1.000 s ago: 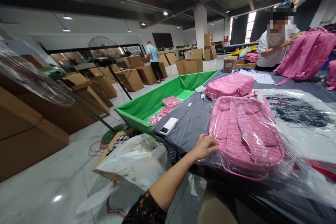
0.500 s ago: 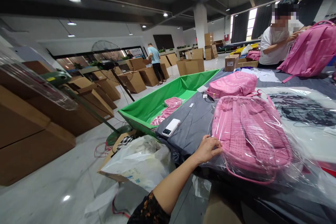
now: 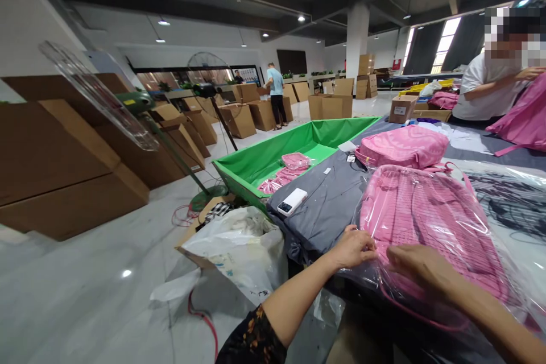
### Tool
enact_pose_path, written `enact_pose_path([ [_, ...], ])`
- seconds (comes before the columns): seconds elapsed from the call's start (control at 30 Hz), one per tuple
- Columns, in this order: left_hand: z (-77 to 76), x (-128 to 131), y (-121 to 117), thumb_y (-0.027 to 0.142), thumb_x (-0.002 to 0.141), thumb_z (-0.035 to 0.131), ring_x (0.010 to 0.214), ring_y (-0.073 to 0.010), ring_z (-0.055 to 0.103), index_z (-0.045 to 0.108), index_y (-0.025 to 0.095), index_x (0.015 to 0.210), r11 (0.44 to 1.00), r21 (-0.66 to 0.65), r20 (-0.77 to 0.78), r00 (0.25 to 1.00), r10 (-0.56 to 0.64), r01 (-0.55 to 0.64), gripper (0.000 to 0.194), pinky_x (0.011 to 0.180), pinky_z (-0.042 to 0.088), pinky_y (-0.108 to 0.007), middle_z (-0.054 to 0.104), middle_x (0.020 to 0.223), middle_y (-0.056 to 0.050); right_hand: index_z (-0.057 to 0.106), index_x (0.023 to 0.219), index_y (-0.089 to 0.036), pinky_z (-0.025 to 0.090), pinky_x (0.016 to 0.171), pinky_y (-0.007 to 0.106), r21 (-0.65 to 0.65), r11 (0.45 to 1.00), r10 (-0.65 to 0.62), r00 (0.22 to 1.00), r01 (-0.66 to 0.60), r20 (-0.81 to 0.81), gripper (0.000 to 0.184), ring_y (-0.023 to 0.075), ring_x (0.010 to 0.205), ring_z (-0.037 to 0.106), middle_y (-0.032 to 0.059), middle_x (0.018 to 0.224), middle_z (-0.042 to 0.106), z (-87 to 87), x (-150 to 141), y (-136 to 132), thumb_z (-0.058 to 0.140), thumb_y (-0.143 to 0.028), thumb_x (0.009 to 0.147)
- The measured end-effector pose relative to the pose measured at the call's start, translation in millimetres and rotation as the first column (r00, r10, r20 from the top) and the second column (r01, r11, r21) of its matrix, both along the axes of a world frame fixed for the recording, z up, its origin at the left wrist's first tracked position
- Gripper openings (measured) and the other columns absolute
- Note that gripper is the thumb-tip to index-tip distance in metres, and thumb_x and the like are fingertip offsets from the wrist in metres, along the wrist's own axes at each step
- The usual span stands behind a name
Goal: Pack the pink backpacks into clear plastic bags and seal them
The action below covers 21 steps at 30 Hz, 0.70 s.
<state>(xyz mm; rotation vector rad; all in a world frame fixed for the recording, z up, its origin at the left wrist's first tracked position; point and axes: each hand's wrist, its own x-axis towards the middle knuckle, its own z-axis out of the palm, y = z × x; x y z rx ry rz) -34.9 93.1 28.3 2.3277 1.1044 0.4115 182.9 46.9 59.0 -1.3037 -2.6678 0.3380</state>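
Note:
A pink backpack [image 3: 430, 216] lies inside a clear plastic bag [image 3: 497, 239] at the front of the grey-covered table. The curled fingers of my left hand [image 3: 355, 247] are closed on the left edge of the plastic, near the table's front edge. My right hand [image 3: 420, 270] hovers over the lower left part of the bagged backpack, blurred by motion, so its grip is unclear. Just behind lies a second pink backpack [image 3: 403, 145] without plastic round it.
A green-lined bin [image 3: 256, 153] holding bagged pink items stands left of the table. A white power bank [image 3: 292, 202] lies near the table corner. Below are a white plastic sack [image 3: 239, 250] and a standing fan [image 3: 139, 101]. Across the table a person [image 3: 490, 85] handles another pink backpack [image 3: 522, 116].
My right hand has come in from the right over the bagged backpack. My left hand stays at the bag's left edge, fingers more curled. The view has turned slightly left.

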Motion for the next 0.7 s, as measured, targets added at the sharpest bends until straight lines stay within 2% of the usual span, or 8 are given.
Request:
enact_pose_path([
  [0.1, -2.7, 0, 0, 0.031, 0.092, 0.068, 0.106, -0.0187, 0.066, 0.069, 0.023, 0.089, 1.0, 0.007, -0.012, 1.0, -0.005, 0.005, 0.009, 0.118, 0.024, -0.045, 0.076, 0.103, 0.001, 0.052, 0.083, -0.025, 0.033, 0.059, 0.028, -0.04, 0.999, -0.016, 0.998, 0.018, 0.062, 0.008, 0.0192, 0.063, 0.059, 0.0004, 0.07, 0.064, 3.4, -4, 41, 0.059, -0.026, 0.086],
  [0.2, -3.9, -1, 0, 0.03, 0.093, 0.067, 0.107, -0.0192, 0.066, 0.069, 0.023, 0.089, 1.0, 0.015, -0.02, 1.0, -0.016, 0.016, 0.009, 0.118, 0.024, -0.045, 0.076, 0.104, 0.001, 0.049, 0.089, -0.025, 0.034, 0.057, 0.028, -0.031, 0.996, -0.087, 0.995, 0.089, 0.055, 0.016, 0.019, 0.06, 0.057, -0.0011, 0.068, 0.062, 2.6, 13, 53, 0.062, -0.034, 0.086],
  [0.3, -3.5, -2, 2, 0.032, 0.092, 0.069, 0.107, -0.0198, 0.066, 0.07, 0.022, 0.089, 1.0, 0.012, -0.035, 0.999, -0.026, 0.027, 0.011, 0.119, 0.023, -0.045, 0.075, 0.103, 0.001, 0.045, 0.085, -0.025, 0.036, 0.059, 0.029, 0.015, 0.99, -0.139, 0.99, 0.139, 0.025, 0.013, 0.0196, 0.064, 0.058, 0.0017, 0.073, 0.064, 2.6, 21, 39, 0.052, -0.034, 0.092],
  [0.37, -3.1, -2, 4, 0.033, 0.091, 0.071, 0.106, -0.0195, 0.067, 0.069, 0.022, 0.089, 1.0, 0.002, -0.045, 0.999, -0.028, 0.028, 0.011, 0.119, 0.023, -0.044, 0.075, 0.102, 0.001, 0.046, 0.083, -0.025, 0.036, 0.06, 0.03, 0.029, 0.99, -0.138, 0.99, 0.137, 0.042, 0.015, 0.02, 0.066, 0.06, 0.0025, 0.077, 0.066, -1.6, 13, 24, 0.05, -0.034, 0.094],
  [0.47, -2.0, 0, 4, 0.031, 0.092, 0.07, 0.106, -0.0189, 0.066, 0.069, 0.023, 0.09, 0.999, -0.018, -0.065, 0.997, -0.029, 0.028, 0.008, 0.119, 0.023, -0.044, 0.075, 0.102, 0.002, 0.052, 0.086, -0.024, 0.033, 0.059, 0.03, 0.046, 0.985, -0.173, 0.978, 0.168, 0.114, 0.013, 0.0231, 0.071, 0.066, 0.0027, 0.08, 0.07, -16.6, -12, 10, 0.063, -0.031, 0.087],
  [0.53, 0.5, 2, 3, 0.028, 0.092, 0.069, 0.107, -0.0196, 0.066, 0.069, 0.023, 0.091, 0.999, -0.027, -0.087, 0.996, -0.034, 0.032, 0.006, 0.119, 0.023, -0.046, 0.076, 0.102, 0.002, 0.054, 0.087, -0.024, 0.031, 0.057, 0.03, 0.062, 0.976, -0.215, 0.968, 0.208, 0.128, 0.017, 0.0262, 0.073, 0.069, 0.0038, 0.08, 0.072, -26.2, -29, 10, 0.069, -0.026, 0.08],
  [0.63, 10.2, 5, 6, 0.026, 0.09, 0.071, 0.102, -0.0207, 0.067, 0.07, 0.021, 0.086, 0.998, -0.037, -0.129, 0.99, -0.055, 0.05, 0.006, 0.118, 0.025, -0.047, 0.076, 0.097, 0.001, 0.057, 0.09, -0.023, 0.03, 0.055, 0.029, 0.085, 0.967, -0.247, 0.964, 0.24, 0.097, 0.024, 0.0283, 0.073, 0.07, 0.004, 0.079, 0.072, -28.8, -41, 14, 0.075, -0.029, 0.076],
  [0.7, 20.8, 3, 15, 0.031, 0.085, 0.075, 0.092, -0.0195, 0.068, 0.071, 0.021, 0.083, 0.992, -0.098, -0.119, 0.989, -0.091, 0.08, 0.01, 0.113, 0.034, -0.042, 0.075, 0.088, 0.002, 0.058, 0.095, -0.024, 0.033, 0.055, 0.028, 0.11, 0.959, -0.27, 0.961, 0.262, 0.062, 0.021, 0.0266, 0.071, 0.07, 0.0037, 0.082, 0.073, -24.3, -30, 7, 0.071, -0.035, 0.083],
])
